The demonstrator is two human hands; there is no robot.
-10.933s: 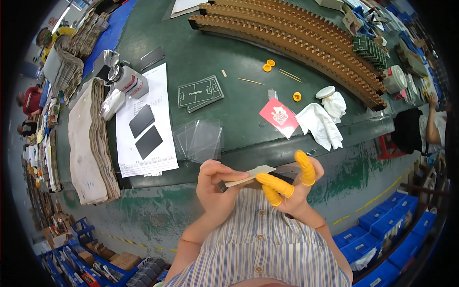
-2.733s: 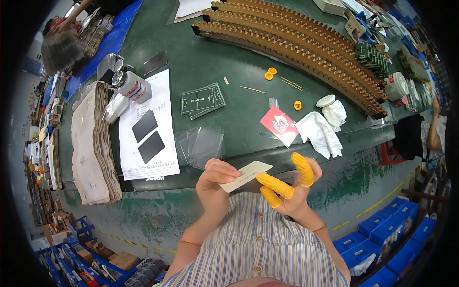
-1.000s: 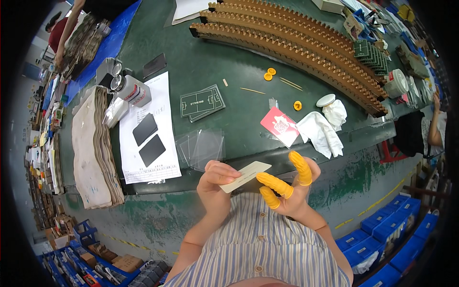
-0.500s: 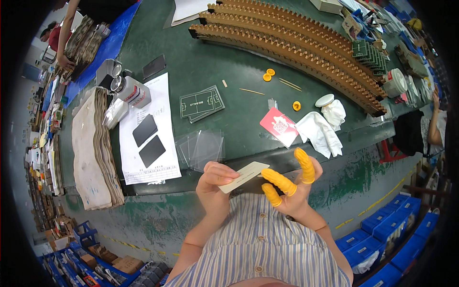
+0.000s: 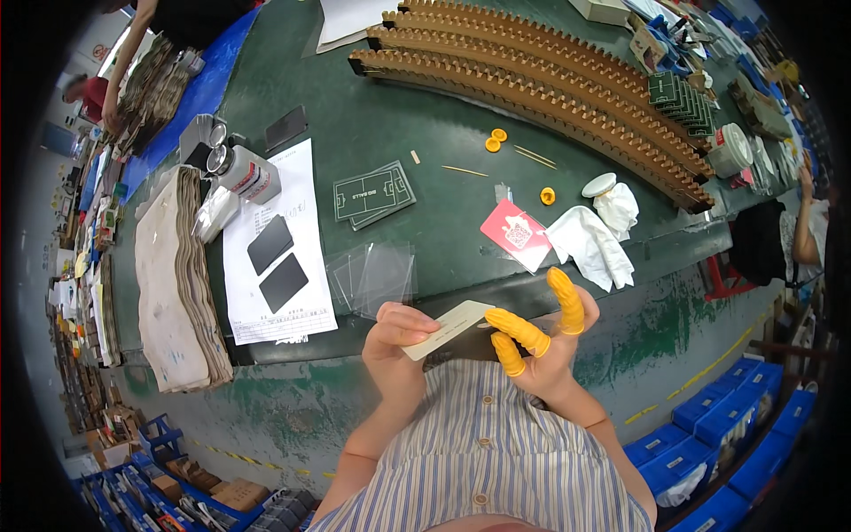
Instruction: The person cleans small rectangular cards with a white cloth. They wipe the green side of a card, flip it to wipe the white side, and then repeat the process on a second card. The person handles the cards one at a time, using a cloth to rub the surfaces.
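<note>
My left hand grips a thin cream-coloured card by its left end, thumb on top. Small dark print shows on the card's face, which is tilted above the table's front edge. Yellow rubber finger cots cover three digits of my right hand. One covered fingertip touches or nearly touches the card's right corner; another finger points up, and the digits are spread. Just beyond my hands lie clear plastic sleeves, a pink-red card with a white pattern and a crumpled white cloth.
Green cards with white line drawings, wooden sticks and loose yellow finger cots lie on the green table. Slotted wooden racks stretch across the back. Black cards rest on a paper sheet, beside a grey bottle.
The cream card and both hands stay almost in place. My right hand's covered fingers have shifted slightly, with the raised finger a little higher. The view has moved slightly.
</note>
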